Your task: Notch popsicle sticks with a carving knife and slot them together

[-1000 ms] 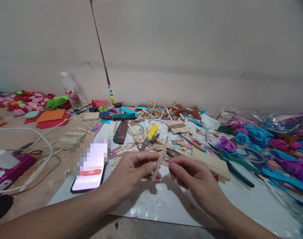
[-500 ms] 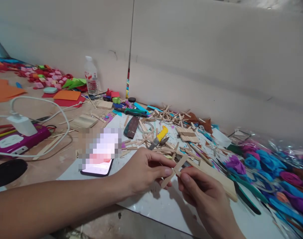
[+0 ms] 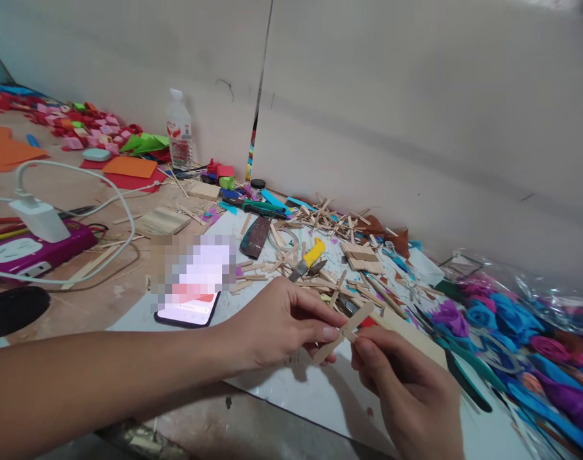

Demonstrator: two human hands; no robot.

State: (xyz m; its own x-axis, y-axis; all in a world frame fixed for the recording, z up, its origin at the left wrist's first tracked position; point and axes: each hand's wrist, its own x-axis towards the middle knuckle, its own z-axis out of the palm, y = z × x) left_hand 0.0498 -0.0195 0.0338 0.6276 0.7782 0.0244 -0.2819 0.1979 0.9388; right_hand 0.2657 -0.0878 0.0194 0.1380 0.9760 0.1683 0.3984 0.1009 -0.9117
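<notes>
My left hand (image 3: 282, 322) pinches a small cross of wooden craft sticks (image 3: 349, 329) between thumb and fingers. My right hand (image 3: 406, 390) is curled shut and pinches the same cross from the right side. Both hands hover over a white sheet (image 3: 291, 390) on the floor. Just behind them lies a flat wooden panel (image 3: 416, 335), and further back a heap of loose craft sticks (image 3: 320, 220). A yellow-handled cutter (image 3: 308, 259) lies a little beyond my left hand.
A lit phone (image 3: 188, 306) lies left of my left hand. A purple power strip (image 3: 27, 252) with a white charger and cable sits far left. Green-handled pliers (image 3: 464, 377) and paper flowers (image 3: 502, 319) fill the right. A water bottle (image 3: 179, 131) stands by the wall.
The view swung left and down, so the wall corner and bottle shifted right. My hands stayed together on the stick cross, which now tilts more to the right.
</notes>
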